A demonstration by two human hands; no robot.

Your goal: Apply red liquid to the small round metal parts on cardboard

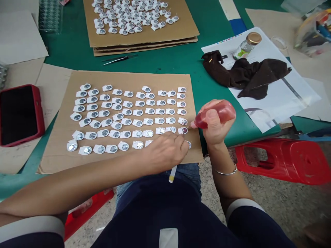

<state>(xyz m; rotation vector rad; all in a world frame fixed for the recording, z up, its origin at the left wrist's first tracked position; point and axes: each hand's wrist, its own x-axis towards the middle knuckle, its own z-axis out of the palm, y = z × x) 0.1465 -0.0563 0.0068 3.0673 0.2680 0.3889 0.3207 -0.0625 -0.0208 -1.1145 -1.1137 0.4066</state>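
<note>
My right hand (pixel 216 124) grips a soft bottle of red liquid (pixel 217 113). The bottle's narrow nozzle points left, close to a small round silver piece on a white tab (pixel 183 130). Beside that piece, my left hand (pixel 169 150) is closed, with its fingers bent down over the lower right of the cardboard sheet (pixel 57 153). A slim white stick with a yellowish end (pixel 172 174) juts out below this hand, apparently held in it; its other end is hidden. Rows of similar silver pieces lie across the cardboard, some covered by my left hand.
Stacked cardboard (pixel 144 39) with more pieces stands behind, and tweezers (pixel 120 59) lie before it. At left is a red-cased phone (pixel 19 115). A dark cloth (pixel 245 75) and glass jar (pixel 247 46) rest on white paper at right. A red stool (pixel 307 162) stands below.
</note>
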